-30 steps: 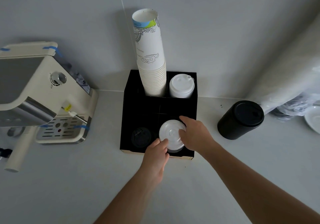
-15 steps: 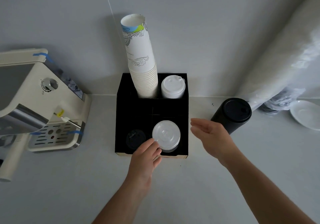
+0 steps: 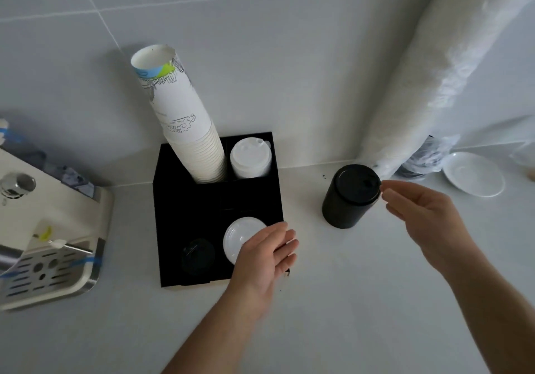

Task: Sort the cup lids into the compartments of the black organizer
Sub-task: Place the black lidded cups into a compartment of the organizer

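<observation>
Lids for the cups sit in stacks inside the black organizer (image 3: 185,214), which stands against the wall at the counter's (image 3: 347,301) back edge. Nearest to us, our left hand (image 3: 265,260) lies with fingers spread and loose over the right rim of the clear lids (image 3: 238,236) in the front right compartment, gripping nothing; half a second ago it rested at the left rim of that stack, so it has slid across to the right. Beside them, in the front left compartment, we see the black lids (image 3: 197,255), unchanged. Further right, our right hand (image 3: 425,217) has moved away from the organizer's right side; its fingertips now reach the rim of the black lid stack (image 3: 350,195) standing alone on the counter, thumb and fingers parted and not yet closed on it. Behind, the back left compartment holds the tall paper cup stack (image 3: 182,121), leaning left, and the back right one the white lids (image 3: 250,157). A coffee machine (image 3: 43,228) stands at the left edge, a saucer (image 3: 474,173) near the back right, and a plastic-wrapped sleeve (image 3: 434,69) leans on the wall; our view has shifted so all of these sit further left than before.
</observation>
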